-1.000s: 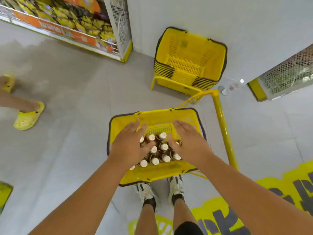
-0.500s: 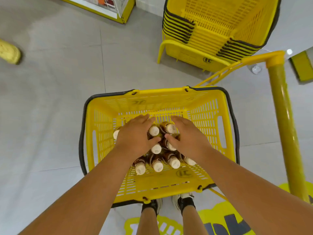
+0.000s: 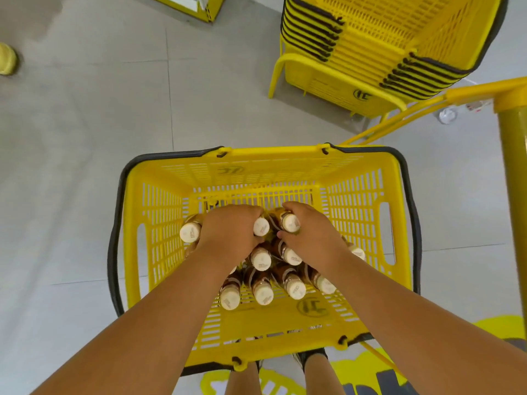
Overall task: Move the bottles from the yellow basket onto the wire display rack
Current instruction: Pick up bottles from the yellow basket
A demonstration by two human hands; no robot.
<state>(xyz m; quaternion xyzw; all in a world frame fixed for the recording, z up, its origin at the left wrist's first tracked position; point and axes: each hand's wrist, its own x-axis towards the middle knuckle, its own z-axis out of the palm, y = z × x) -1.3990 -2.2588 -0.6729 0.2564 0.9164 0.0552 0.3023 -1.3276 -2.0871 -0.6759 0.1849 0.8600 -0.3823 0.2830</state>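
A yellow basket (image 3: pixel 368 201) with black handles sits on the floor below me. Several brown bottles with white caps (image 3: pixel 261 259) stand packed in it. My left hand (image 3: pixel 228 232) reaches in and its fingers curl round the bottles at the back left, one cap (image 3: pixel 261 226) showing by the thumb. My right hand (image 3: pixel 312 235) curls round a bottle at the back right, whose white cap (image 3: pixel 290 222) shows between thumb and fingers. The wire display rack is out of view.
A stack of yellow baskets (image 3: pixel 393 49) on a yellow stand is at the upper right. A yellow post (image 3: pixel 513 178) rises at the right edge. A shelf corner (image 3: pixel 199 7) and another person's yellow shoe (image 3: pixel 7 58) lie at the top left. My feet (image 3: pixel 310 357) are below the basket.
My head has dropped closer to the basket. Both hands have gone down from above the caps and closed their fingers round bottles at the back row.
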